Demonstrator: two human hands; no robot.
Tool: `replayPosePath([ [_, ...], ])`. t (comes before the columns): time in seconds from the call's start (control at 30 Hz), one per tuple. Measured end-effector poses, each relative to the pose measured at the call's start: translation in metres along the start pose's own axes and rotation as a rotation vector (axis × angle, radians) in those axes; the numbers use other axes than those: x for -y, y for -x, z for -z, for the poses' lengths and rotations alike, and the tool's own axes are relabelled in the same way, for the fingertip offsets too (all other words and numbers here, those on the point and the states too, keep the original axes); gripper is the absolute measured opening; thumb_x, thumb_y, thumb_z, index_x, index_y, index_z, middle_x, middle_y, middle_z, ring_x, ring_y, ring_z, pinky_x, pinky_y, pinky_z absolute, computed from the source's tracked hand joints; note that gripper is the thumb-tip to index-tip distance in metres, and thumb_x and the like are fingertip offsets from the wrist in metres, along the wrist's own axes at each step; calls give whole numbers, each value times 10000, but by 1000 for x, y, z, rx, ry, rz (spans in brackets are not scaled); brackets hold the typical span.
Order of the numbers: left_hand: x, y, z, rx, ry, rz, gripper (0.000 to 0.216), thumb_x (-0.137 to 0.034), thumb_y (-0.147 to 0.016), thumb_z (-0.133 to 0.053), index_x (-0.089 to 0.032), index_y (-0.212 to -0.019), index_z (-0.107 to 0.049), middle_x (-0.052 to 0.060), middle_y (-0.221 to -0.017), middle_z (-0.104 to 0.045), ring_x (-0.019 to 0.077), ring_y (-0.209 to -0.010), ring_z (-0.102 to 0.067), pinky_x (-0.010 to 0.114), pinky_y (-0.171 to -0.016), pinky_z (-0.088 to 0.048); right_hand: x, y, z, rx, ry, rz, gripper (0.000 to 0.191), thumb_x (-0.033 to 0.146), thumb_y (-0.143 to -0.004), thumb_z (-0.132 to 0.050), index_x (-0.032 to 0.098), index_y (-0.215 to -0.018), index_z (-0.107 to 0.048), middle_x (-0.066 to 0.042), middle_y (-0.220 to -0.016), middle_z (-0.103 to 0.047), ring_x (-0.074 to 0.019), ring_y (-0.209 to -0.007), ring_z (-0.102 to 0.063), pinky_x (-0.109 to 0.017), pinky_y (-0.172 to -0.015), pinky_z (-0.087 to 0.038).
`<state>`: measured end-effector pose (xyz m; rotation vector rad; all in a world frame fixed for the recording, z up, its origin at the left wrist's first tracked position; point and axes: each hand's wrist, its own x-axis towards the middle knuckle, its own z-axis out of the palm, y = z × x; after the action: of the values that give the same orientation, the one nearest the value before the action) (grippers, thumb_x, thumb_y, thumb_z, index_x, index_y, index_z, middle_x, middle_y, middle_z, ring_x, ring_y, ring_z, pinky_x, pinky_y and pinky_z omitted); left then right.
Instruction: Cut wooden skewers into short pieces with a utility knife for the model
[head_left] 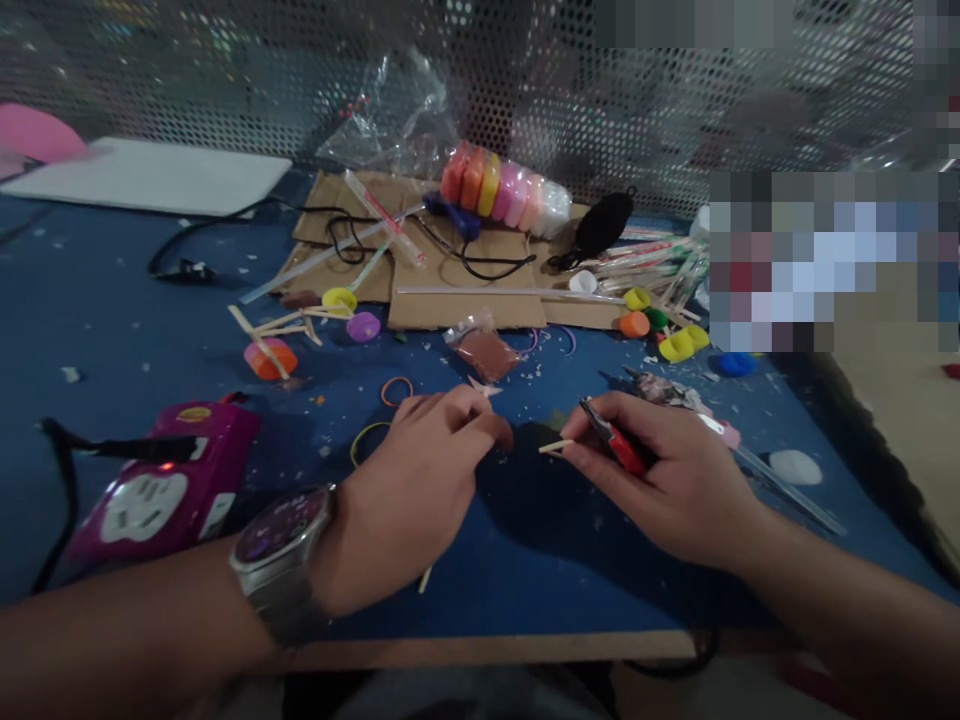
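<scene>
While the left hand [420, 470] hovers low over the bench [90, 300], a purple socket [172, 480] sits just left of it, red light on, black plug in! Well beyond that hand, off to its left, lies a white board [150, 175]. Nearer, ahead and left, sticks lean across an orange cup [277, 357], with a yellow cup [340, 300] and a purple cup [364, 326] alongside.

Now the left hand itself: watch [281, 535] on the wrist, fingers curled in, and whether they grip anything, I cannot tell. Under its near edge pokes a loose stick [425, 580]; just past its knuckles rests a brown packet [487, 355], and farther on, atop cardboard [442, 312], a colourful clay pack [506, 190].

Across the gap, and here's the busy one: the right hand [675, 490] pinches a short stick [553, 448] at its fingertips, pointing toward the left hand, with red-handled pliers [626, 450] tucked in the same grip! Ahead of that hand, yellow cups [679, 345], then a blue lump [737, 363]; to its right, a straw [795, 490] and a white lump [796, 467].
</scene>
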<state>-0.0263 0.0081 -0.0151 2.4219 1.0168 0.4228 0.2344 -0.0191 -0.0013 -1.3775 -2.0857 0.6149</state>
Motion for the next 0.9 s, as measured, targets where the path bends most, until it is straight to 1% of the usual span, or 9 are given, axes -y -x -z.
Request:
replayPosePath([
  [0.07,-3,3,-1,-3,83,-16,269,-86,-1014,-481,-224,-1175,-647,91,-1276,-663,272,-1179,-635,503,-1067,-450,0,0,0,0,-8,-12,51,274,-1018,-693,224,-1011,-688,7,-804,-764,-143,-638,-670,-249,-608,-522],
  [0.17,-5,4,-2,-41,157,-15,132,-234,-1047,-602,-223,-1166,-659,83,-1261,-689,288,-1188,-633,511,-1079,-431,2,0,0,17,-55,6,54,281,-1015,-710,232,-999,-695,14,-782,-749,-139,-617,-648,-246,-595,-515],
  [0.27,-6,2,0,-55,215,-37,151,-351,-1066,-659,-215,-1116,-698,48,-1139,-735,273,-1112,-656,479,-1036,-421,5,2,0,66,-119,63,60,280,-1010,-732,234,-992,-698,35,-759,-719,-117,-602,-622,-222,-582,-493],
  [0.37,-8,1,1,-38,276,-81,134,-328,-1075,-664,-214,-1055,-732,1,-995,-741,213,-980,-670,417,-961,-410,7,4,-1,113,-162,132,47,244,-1012,-728,232,-989,-688,40,-794,-725,-105,-657,-650,-200,-633,-507],
  [0.47,-11,2,2,-58,316,-99,118,-257,-1061,-647,-194,-1036,-744,3,-971,-745,184,-935,-670,387,-924,-411,9,5,-3,128,-179,164,51,225,-1008,-734,236,-997,-685,47,-820,-735,-95,-684,-662,-187,-658,-507],
  [0.6,-14,3,4,-136,344,-104,106,-221,-1039,-653,-169,-1008,-739,8,-953,-753,170,-917,-668,367,-910,-428,7,7,-4,138,-156,161,49,215,-1007,-723,240,-1009,-681,49,-822,-723,-95,-688,-650,-191,-662,-498],
  [0.67,-14,3,5,-153,352,-104,102,-214,-1035,-661,-167,-989,-739,6,-947,-756,165,-914,-671,362,-906,-433,6,8,-4,140,-137,151,36,217,-1018,-705,242,-1023,-679,46,-816,-713,-99,-682,-634,-200,-657,-490],
  [0.8,-13,4,3,-169,341,-115,111,-241,-1035,-673,-169,-976,-733,8,-958,-759,174,-929,-674,372,-915,-432,7,8,-2,132,-98,143,27,233,-1029,-691,241,-1012,-672,48,-796,-697,-95,-651,-608,-203,-631,-469],
  [0.9,-12,4,1,-204,309,-121,137,-297,-1044,-677,-180,-992,-724,7,-973,-749,188,-927,-659,391,-905,-428,8,8,0,131,-74,147,39,225,-1030,-694,249,-1010,-671,62,-772,-685,-86,-626,-598,-195,-607,-454],
])
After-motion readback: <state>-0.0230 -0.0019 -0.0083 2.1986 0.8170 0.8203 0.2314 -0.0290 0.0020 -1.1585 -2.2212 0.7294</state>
